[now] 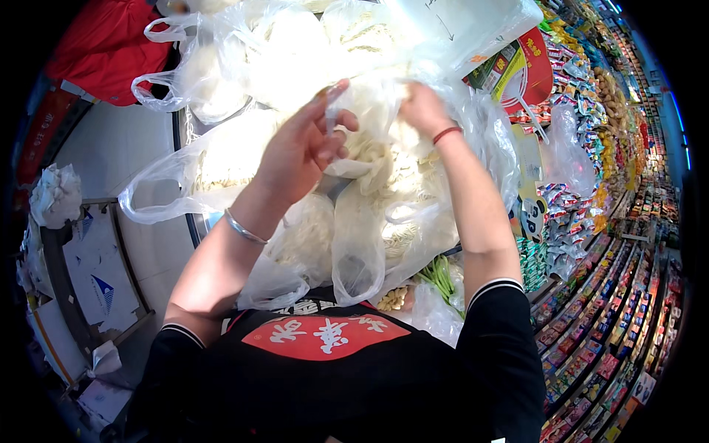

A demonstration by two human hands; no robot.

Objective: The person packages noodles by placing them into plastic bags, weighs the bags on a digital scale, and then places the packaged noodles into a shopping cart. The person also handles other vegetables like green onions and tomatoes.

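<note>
Clear plastic bags of pale noodles (221, 166) cover the surface before me, several of them with loose loop handles. Over the middle of them, my left hand (310, 138) is raised with its fingers curled and apart, a bit of thin clear film at the fingertips; whether it grips the film is unclear. My right hand (424, 109), somewhat blurred, is closed at the side of a thin clear plastic bag (374, 105) between the two hands. Glare washes out the bags behind the hands. Nearer to me lies another noodle bag (401, 235).
A white foam box (471, 27) stands at the back right, beside a red hand fan (537, 66). Packaged snacks (570, 221) line the right side. Green beans (440, 277) lie near my right elbow. Red cloth (111, 50) is at the back left.
</note>
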